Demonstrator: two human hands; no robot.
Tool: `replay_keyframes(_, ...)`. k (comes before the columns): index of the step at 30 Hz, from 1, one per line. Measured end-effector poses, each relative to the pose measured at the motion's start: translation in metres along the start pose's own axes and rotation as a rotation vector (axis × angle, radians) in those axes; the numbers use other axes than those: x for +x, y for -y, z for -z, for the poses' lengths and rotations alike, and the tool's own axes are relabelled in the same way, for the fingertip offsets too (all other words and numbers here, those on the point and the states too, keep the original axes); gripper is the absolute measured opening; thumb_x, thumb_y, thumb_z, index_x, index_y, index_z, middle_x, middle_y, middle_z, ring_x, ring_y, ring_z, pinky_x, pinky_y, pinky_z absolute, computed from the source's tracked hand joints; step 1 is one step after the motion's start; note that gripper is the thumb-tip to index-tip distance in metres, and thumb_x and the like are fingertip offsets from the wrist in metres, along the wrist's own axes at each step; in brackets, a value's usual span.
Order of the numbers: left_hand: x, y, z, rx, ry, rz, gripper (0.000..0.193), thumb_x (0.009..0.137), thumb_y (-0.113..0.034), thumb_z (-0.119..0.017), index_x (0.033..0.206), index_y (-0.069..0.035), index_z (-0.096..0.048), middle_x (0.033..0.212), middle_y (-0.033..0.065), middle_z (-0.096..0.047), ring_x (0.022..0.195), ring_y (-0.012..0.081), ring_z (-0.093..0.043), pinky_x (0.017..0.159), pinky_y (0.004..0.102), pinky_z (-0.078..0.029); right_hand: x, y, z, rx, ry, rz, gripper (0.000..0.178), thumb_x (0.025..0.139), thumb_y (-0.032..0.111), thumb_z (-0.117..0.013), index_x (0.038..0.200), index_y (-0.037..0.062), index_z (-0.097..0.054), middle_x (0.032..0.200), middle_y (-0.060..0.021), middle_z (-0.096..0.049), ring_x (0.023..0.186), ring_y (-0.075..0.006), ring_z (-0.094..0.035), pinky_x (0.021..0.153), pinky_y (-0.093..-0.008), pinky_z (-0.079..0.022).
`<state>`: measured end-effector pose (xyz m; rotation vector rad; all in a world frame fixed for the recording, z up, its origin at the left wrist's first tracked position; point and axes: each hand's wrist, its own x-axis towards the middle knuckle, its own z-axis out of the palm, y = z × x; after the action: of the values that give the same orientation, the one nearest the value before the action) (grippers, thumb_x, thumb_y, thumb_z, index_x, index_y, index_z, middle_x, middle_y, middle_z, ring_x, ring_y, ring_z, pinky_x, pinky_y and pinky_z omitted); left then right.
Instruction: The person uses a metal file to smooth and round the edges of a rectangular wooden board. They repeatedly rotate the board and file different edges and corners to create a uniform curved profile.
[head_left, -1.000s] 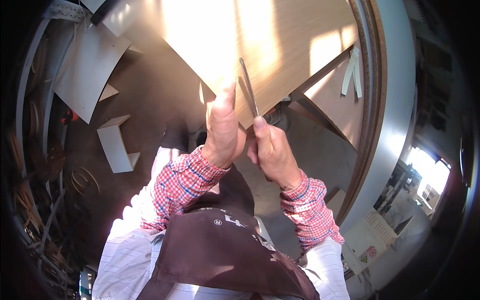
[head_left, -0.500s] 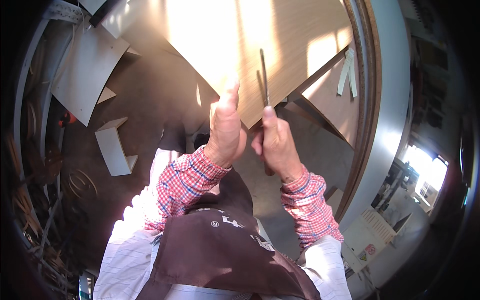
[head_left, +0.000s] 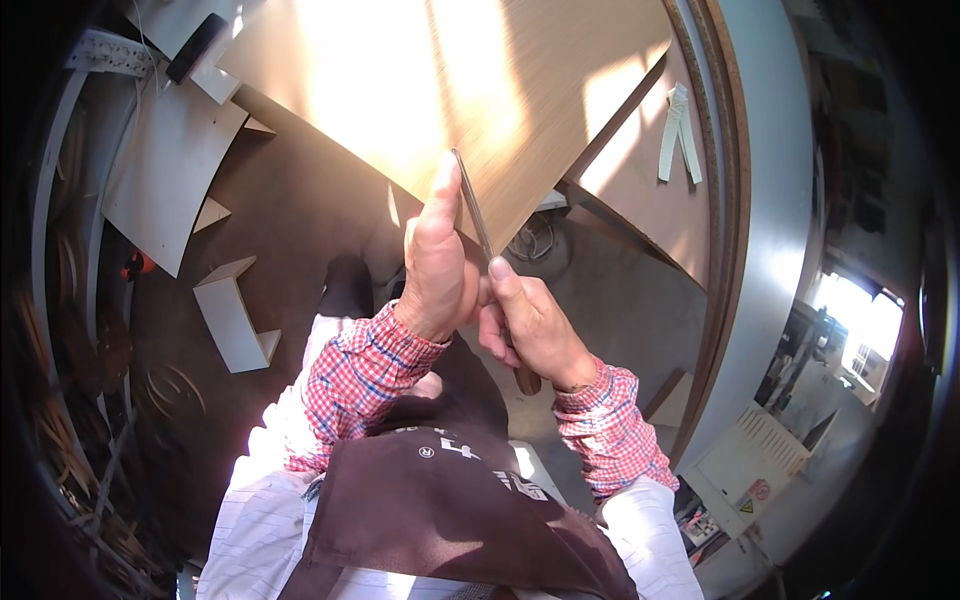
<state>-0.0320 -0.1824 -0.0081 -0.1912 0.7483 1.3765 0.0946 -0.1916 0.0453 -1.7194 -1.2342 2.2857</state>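
In my right hand [head_left: 540, 330] is a slim metal file [head_left: 474, 207] with a brown wooden handle. Its fingers wrap round the handle and the thumb lies along the top, while the blade slants up and left. My left hand [head_left: 437, 260] is held upright beside the blade, with an outstretched digit near the file's tip; its other fingers are largely hidden. Just beyond both hands lies a large wood-grain panel [head_left: 570, 110], one corner pointing toward me. Bright sunlight washes out part of its surface. Whether the blade touches the panel cannot be made out.
Pale strips [head_left: 680, 135] lie on another board [head_left: 640, 190] at the right, beside a long curved-looking grey panel [head_left: 770, 200]. White boards [head_left: 165, 185] and a small white bracket-shaped piece [head_left: 235, 315] are at the left. A pale cabinet [head_left: 750, 465] stands lower right.
The file has come down and left, tilting leftward, so its tip is now beside my left hand. My right hand has moved closer to the left. The view has shifted slightly.
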Motion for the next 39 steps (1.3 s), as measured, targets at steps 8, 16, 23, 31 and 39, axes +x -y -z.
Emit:
replay_keyframes(8, 0.001, 0.005, 0.005, 0.075, -0.049, -0.098, 0.055, 0.108, -0.047, -0.040, 0.141, -0.004, -0.048, 0.130, 0.0111, -0.061, 0.117, 0.0227, -0.061, 0.098, 0.0414, -0.052, 0.022, 0.003, 0.030, -0.323, -0.322, 0.273, 0.072, 0.108, 0.053, -0.033, 0.066, -0.0015, -0.056, 0.047, -0.0069, -0.050, 0.046, -0.0188, -0.057, 0.049, -0.0357, -0.044)
replay_keyframes(16, -0.005, 0.000, 0.001, 0.093, -0.061, -0.090, 0.053, 0.108, -0.045, -0.042, 0.141, -0.005, -0.049, 0.134, 0.0071, -0.059, 0.122, 0.0197, -0.057, 0.106, 0.0370, -0.044, 0.017, -0.013, 0.012, -0.412, -0.243, 0.345, 0.062, 0.108, 0.042, -0.036, 0.077, -0.0045, -0.063, 0.064, -0.0247, -0.059, 0.065, -0.0432, -0.062, 0.061, -0.0454, -0.047)
replay_keyframes(23, -0.002, 0.001, 0.004, 0.056, -0.075, -0.136, 0.049, 0.108, -0.042, -0.043, 0.140, -0.005, -0.050, 0.133, 0.0068, -0.060, 0.121, 0.0200, -0.058, 0.106, 0.0378, -0.044, 0.023, -0.023, 0.006, -0.458, -0.359, 0.489, 0.062, 0.108, 0.043, -0.038, 0.076, -0.0049, -0.060, 0.069, -0.0297, -0.056, 0.069, -0.0500, -0.058, 0.061, -0.0508, -0.044)
replay_keyframes(31, -0.006, -0.002, 0.001, 0.074, -0.060, -0.148, 0.052, 0.106, -0.043, -0.047, 0.136, -0.002, -0.053, 0.131, 0.0060, -0.061, 0.118, 0.0180, -0.058, 0.103, 0.0346, -0.044, 0.034, 0.002, 0.046, -0.320, -0.476, 0.301, 0.073, 0.108, 0.047, -0.033, 0.061, -0.0038, -0.055, 0.051, -0.0197, -0.052, 0.050, -0.0358, -0.058, 0.055, -0.0440, -0.046)
replay_keyframes(39, -0.021, -0.009, 0.025, 0.181, -0.063, -0.142, 0.051, 0.107, -0.040, -0.043, 0.142, -0.004, -0.046, 0.134, 0.0104, -0.058, 0.118, 0.0242, -0.060, 0.098, 0.0432, -0.052, 0.028, 0.004, 0.061, -0.296, -0.376, 0.274, 0.078, 0.107, 0.057, -0.028, 0.071, -0.0039, -0.061, 0.048, -0.0039, -0.049, 0.046, -0.0148, -0.052, 0.048, -0.0329, -0.042)
